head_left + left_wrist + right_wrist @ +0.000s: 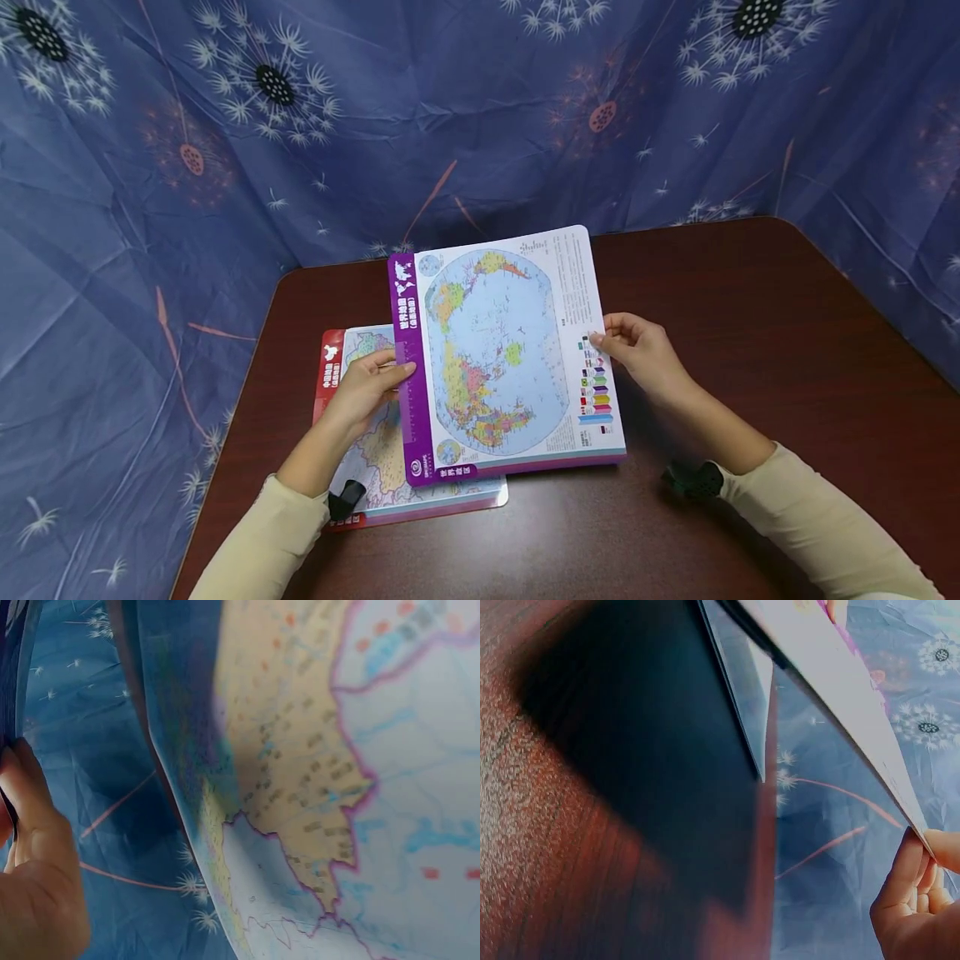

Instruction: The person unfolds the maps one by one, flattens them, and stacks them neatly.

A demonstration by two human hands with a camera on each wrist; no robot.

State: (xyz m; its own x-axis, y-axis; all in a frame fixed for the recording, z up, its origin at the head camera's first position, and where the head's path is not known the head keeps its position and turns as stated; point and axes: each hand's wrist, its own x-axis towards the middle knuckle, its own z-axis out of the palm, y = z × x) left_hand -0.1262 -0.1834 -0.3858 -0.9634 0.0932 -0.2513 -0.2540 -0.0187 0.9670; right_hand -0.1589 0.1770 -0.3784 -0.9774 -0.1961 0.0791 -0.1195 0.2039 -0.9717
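Note:
A world map sheet (pixel 498 350) with a purple left border is held up above the table, turned slightly. My left hand (pixel 367 387) pinches its purple edge, thumb on the printed face. At the opposite edge, my right hand (pixel 641 354) pinches the sheet beside a column of small flags. In the right wrist view the same sheet (pixel 855 727) appears nearly edge-on between the right hand's (pixel 922 900) thumb and fingers. Under it lies a second map (pixel 390 458) with a red border, partly covered. The left wrist view shows that lower map (pixel 300 772) close up, left hand (pixel 41 870) at the side.
The dark brown wooden table (pixel 750 333) reaches back to a blue curtain (pixel 480 125) printed with dandelions. Black wrist devices (pixel 693 481) sit at both cream sleeves (pixel 817 517). The red-bordered map lies on the table's left part.

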